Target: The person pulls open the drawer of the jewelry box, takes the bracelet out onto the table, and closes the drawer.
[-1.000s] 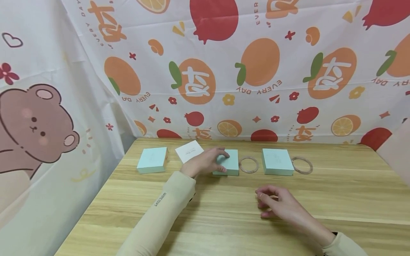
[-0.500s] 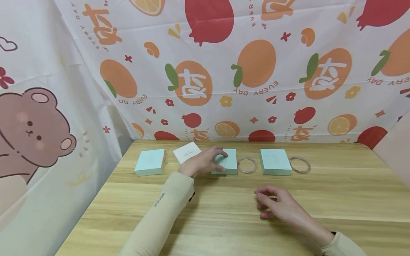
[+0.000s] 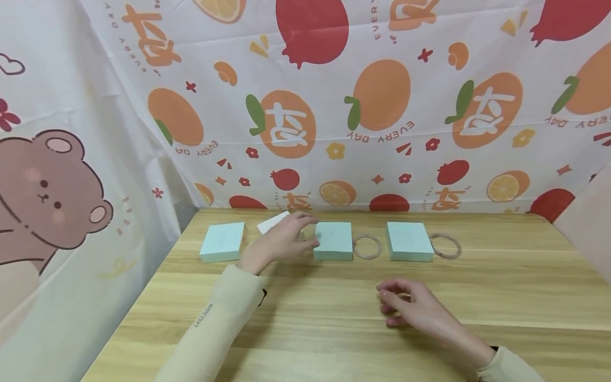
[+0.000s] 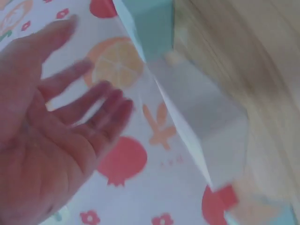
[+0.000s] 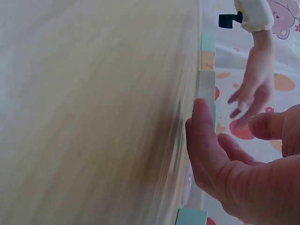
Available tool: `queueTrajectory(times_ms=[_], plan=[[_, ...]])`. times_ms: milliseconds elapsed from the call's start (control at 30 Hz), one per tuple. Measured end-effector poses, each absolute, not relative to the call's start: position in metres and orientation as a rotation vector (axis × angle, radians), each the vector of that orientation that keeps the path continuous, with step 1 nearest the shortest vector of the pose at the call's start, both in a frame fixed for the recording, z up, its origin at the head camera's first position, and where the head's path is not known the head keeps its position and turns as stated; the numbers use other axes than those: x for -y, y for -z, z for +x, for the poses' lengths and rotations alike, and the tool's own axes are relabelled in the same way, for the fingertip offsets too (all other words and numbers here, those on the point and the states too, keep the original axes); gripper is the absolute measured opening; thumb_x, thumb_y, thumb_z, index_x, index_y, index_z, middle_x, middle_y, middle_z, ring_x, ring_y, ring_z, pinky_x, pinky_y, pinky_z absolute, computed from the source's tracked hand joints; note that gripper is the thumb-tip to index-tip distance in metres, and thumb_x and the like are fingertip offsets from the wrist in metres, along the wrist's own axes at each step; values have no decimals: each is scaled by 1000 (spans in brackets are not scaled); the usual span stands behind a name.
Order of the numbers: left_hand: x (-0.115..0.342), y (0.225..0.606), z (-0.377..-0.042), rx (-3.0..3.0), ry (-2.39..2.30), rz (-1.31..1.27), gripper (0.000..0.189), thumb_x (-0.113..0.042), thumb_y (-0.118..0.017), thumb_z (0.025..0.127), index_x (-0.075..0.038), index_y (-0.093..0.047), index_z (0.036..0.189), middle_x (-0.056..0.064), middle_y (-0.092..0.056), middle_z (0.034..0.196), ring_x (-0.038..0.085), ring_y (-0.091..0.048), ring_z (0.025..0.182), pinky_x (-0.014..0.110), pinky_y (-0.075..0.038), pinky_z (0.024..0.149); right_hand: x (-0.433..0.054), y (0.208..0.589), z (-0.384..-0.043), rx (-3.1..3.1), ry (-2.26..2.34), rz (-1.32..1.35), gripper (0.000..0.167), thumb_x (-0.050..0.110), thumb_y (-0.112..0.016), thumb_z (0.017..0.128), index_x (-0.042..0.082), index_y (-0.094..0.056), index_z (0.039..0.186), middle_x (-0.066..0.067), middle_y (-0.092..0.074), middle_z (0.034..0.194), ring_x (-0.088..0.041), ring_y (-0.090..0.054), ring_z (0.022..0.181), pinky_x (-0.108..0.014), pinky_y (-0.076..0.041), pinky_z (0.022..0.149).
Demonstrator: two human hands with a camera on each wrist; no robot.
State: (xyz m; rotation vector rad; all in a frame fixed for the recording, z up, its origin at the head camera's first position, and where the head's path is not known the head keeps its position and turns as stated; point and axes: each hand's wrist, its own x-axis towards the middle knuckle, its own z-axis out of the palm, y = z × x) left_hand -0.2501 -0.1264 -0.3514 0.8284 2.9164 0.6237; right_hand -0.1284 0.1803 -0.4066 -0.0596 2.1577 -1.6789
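Note:
My left hand (image 3: 281,239) hovers over the table with its fingers loosely spread and holds nothing. Beside its fingertips lies the middle mint-green box (image 3: 334,239). Behind and partly under that hand in the head view is a white box (image 3: 270,223); the left wrist view shows the white box (image 4: 201,108) apart from the palm. A translucent bangle (image 3: 366,247) lies against the middle box's right side. Toward the table's front, my right hand (image 3: 422,310) has loosely curled fingers and nothing in its grasp.
Another mint-green box (image 3: 223,241) lies at the left, with a tan strip on its right side. Further right are a third mint-green box (image 3: 409,241) and a second bangle (image 3: 446,246). A fruit-print cloth (image 3: 382,148) hangs along the wooden table's (image 3: 324,329) back edge.
My left hand has come off the middle mint-green box and moved left, in front of the white box. The right hand has stayed almost still.

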Motion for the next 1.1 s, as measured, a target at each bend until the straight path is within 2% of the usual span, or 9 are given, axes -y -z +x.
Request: queueTrajectory(times_ms=[200, 433, 633, 733, 833, 967, 1100], plan=[[156, 353, -234, -2997, -350, 609, 58, -31, -73, 93, -5, -58, 143, 20, -53, 150, 43, -53, 132, 56, -51, 100, -179, 404, -127, -2146, 1671, -85, 38, 21, -61, 103, -4, -58, 132, -17, -64, 116, -22, -67, 97, -36, -63, 78], [169, 363, -211, -2906, -283, 573, 73, -33, -76, 92, 0, -47, 150, 26, -41, 158, 50, -41, 142, 62, -42, 111, -181, 404, -127, -2151, 1682, -100, 39, 22, -62, 103, -5, -58, 131, -18, -64, 116, -23, -67, 97, -37, -63, 77], [168, 364, -193, -2920, -281, 594, 69, -32, -77, 91, 3, -51, 144, 27, -45, 154, 48, -46, 139, 59, -43, 112, -183, 405, -127, -2152, 1676, -112, 38, 21, -62, 103, -5, -58, 130, -18, -65, 115, -23, -67, 97, -36, -63, 77], [163, 363, -184, -2932, -247, 586, 62, -32, -79, 90, 4, -56, 135, 25, -52, 146, 44, -52, 130, 54, -47, 108, -184, 406, -127, -2151, 1674, -119, 38, 21, -62, 103, -6, -59, 129, -18, -65, 115, -22, -67, 97, -36, -63, 77], [161, 362, -176, -2969, -216, 632, 49, -30, -81, 88, 2, -60, 118, 17, -61, 121, 34, -59, 105, 48, -53, 92, -185, 406, -127, -2151, 1675, -124, 38, 21, -62, 103, -5, -59, 129, -17, -66, 114, -22, -68, 97, -36, -63, 77], [165, 363, -164, -3050, -174, 857, 35, -26, -83, 86, -2, -60, 95, 5, -54, 88, 20, -51, 75, 37, -48, 71, -187, 407, -127, -2158, 1672, -134, 38, 22, -63, 102, -6, -59, 128, -17, -66, 114, -22, -68, 96, -36, -63, 77], [173, 364, -155, -3069, -241, 1072, 31, -28, -83, 85, -9, -59, 81, -3, -50, 79, 10, -45, 69, 26, -43, 64, -189, 408, -126, -2158, 1673, -145, 38, 21, -63, 102, -7, -59, 128, -17, -66, 113, -23, -68, 96, -36, -63, 76]])
